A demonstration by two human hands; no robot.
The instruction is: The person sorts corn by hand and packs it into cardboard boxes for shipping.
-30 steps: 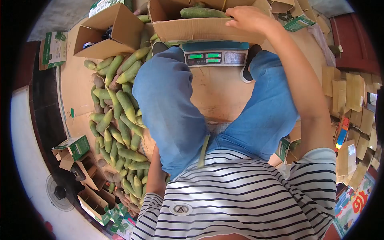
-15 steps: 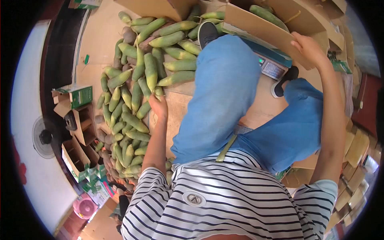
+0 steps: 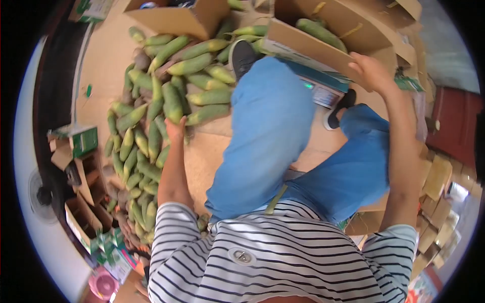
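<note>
Long green radishes, paler towards one end, lie in a spread pile on the left. My left hand (image 3: 175,129) is at the near, pale end of one green radish (image 3: 173,102), its fingers closed around that tip; the fingers' undersides are hidden. On the right, my right hand (image 3: 373,72) grips the near top edge of an open cardboard box (image 3: 308,49), fingers over the rim. Inside that box a large green radish (image 3: 322,34) shows. The box rests on a scale with a lit display (image 3: 324,95), between my feet.
Another open cardboard box (image 3: 177,19) stands at the top beside the pile. Brown round roots (image 3: 123,212) lie along the pile's lower left. Small cartons (image 3: 83,141), a fan (image 3: 40,194) and a pink basin (image 3: 103,284) are at the left. Stacked cartons (image 3: 437,177) line the right.
The view has shifted, so the scene sits further left and lower. My left hand has moved forward onto the radish's end. My right hand stays on the box edge.
</note>
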